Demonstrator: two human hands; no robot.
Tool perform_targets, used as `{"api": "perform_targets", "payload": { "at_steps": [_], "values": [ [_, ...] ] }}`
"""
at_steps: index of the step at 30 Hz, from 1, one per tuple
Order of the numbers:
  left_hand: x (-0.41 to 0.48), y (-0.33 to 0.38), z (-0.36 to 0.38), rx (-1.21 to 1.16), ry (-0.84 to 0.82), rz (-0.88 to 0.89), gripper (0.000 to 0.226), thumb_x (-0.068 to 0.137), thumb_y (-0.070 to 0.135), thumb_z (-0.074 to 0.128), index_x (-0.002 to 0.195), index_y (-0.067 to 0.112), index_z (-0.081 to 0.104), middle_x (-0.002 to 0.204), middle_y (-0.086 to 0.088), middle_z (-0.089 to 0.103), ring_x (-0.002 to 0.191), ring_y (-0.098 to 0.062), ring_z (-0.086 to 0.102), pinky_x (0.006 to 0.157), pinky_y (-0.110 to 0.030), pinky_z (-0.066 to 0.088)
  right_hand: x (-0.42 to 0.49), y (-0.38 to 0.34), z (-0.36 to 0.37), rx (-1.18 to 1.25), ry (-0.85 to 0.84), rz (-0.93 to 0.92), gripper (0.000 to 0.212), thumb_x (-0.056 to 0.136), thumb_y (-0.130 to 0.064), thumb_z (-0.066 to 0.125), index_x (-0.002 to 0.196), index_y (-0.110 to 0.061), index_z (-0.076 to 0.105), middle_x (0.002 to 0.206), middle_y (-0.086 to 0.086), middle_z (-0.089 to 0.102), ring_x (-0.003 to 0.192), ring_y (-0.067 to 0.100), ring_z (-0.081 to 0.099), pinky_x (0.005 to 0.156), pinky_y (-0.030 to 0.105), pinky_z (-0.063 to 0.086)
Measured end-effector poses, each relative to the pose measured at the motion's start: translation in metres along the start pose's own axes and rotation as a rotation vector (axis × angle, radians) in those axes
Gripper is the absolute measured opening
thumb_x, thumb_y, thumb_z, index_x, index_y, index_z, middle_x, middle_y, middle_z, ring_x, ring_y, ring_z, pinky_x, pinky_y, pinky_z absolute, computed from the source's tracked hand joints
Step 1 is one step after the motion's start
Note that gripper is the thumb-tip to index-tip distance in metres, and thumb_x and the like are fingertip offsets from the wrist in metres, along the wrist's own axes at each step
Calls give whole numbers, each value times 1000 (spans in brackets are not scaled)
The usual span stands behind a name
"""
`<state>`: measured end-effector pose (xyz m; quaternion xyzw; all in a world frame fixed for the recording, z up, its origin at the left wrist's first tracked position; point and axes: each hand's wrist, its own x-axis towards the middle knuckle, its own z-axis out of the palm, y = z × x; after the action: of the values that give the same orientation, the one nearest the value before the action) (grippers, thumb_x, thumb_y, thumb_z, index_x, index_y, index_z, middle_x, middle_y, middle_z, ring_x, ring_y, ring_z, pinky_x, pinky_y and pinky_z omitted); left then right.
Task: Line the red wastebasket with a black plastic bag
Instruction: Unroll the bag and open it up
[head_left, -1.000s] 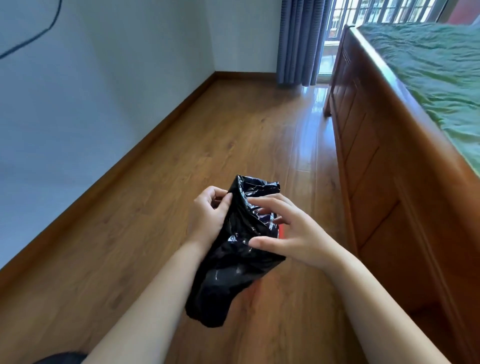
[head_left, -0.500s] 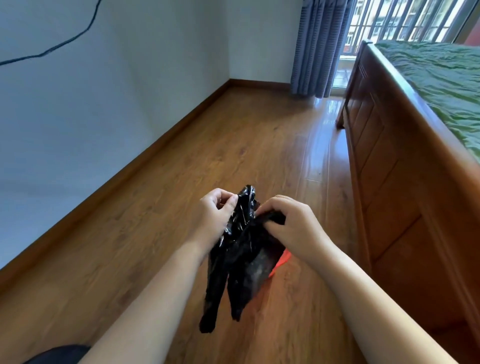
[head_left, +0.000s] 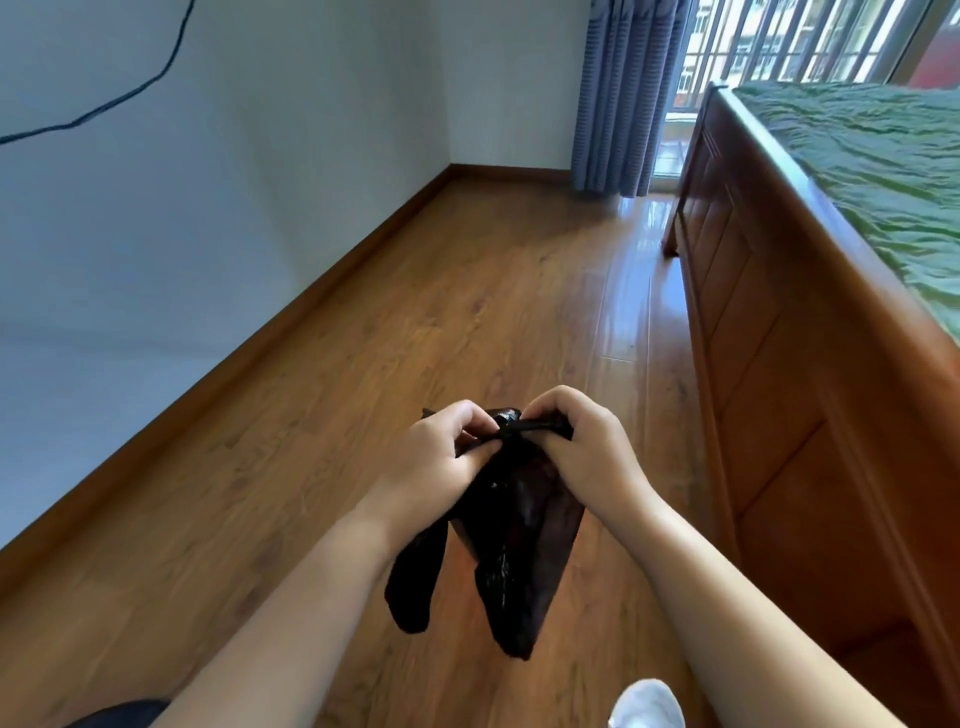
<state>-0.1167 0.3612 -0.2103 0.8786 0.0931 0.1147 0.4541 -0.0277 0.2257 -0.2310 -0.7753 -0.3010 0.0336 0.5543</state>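
No writing or brand legible anywhere I can see. Black bag (head_left: 519, 530) hangs in front of me, above the wood floor (head_left: 467, 322), bunched at the top edge between both hands and drooping below them in two crumpled lobes. Left hand (head_left: 441, 457) pinches the top edge, fingers curled, thumb pressed onto the plastic. Right hand (head_left: 582, 452) closed on the same edge just beside it, knuckles up; the two hands nearly touch. Both forearms reach forward, bare. Wooden bed frame (head_left: 779, 364) along the right, green bedding (head_left: 883, 171) on top. White shoe (head_left: 647, 706) at bottom edge. Wastebasket not visible.
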Motion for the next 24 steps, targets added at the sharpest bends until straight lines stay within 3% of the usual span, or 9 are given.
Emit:
{"api": "perform_targets", "payload": {
  "at_steps": [4,8,11,13,16,19,21,24],
  "values": [
    [-1,-7,-3,-17,4,10,20,86,10,58,75,25,52,70,2,61,60,-3,52,57,-14,41,-4,7,1,44,-40,7,28,76,-4,64,68,-29,55,66,-11,62,64,-4,55,60,7,41],
    [-4,-9,-4,-59,-15,-15,19,90,9,52,79,26,53,71,-5,62,58,-5,51,55,-18,42,-6,12,3,20,-77,14,26,82,-13,61,69,-34,53,68,-24,61,66,-4,53,63,11,42],
    [-5,-6,-5,-74,-49,-3,8,83,28,64,84,29,56,74,3,66,65,-8,59,63,-27,49,-6,14,3,60,-147,11,29,86,-11,57,70,-35,52,64,-14,60,62,-5,51,63,11,39],
    [-7,-3,-7,-37,-93,-21,27,66,40,76,85,33,57,75,5,67,69,-8,63,64,-24,50,-6,14,0,70,-198,2,31,87,-9,55,70,-35,53,64,-15,59,62,-6,52,62,10,39],
    [-6,-2,-8,107,-190,3,27,65,33,79,85,28,61,77,5,68,72,-7,63,68,-28,52,-5,16,-9,123,-260,22,35,86,-7,56,67,-36,56,56,-19,62,54,-7,52,56,9,39],
    [-7,-2,-8,127,-270,40,6,80,21,68,80,16,67,75,-5,69,69,-14,62,67,-36,48,-5,14,-19,118,-341,20,21,80,-21,66,72,-39,59,52,-19,64,46,-7,52,48,9,39],
    [-7,-5,-9,125,-275,41,16,84,23,62,75,11,66,70,-12,66,62,-20,58,58,-35,44,-4,10,-23,64,-389,3,17,66,-39,73,76,-44,60,59,-22,66,52,-8,56,51,8,42],
    [-6,-7,-9,189,-276,35,24,88,26,57,72,9,61,63,-9,60,53,-11,49,52,-28,37,-4,7,-21,-68,-510,38,25,55,-52,74,74,-41,64,64,-18,66,62,-6,58,61,17,48]
  ]
}}
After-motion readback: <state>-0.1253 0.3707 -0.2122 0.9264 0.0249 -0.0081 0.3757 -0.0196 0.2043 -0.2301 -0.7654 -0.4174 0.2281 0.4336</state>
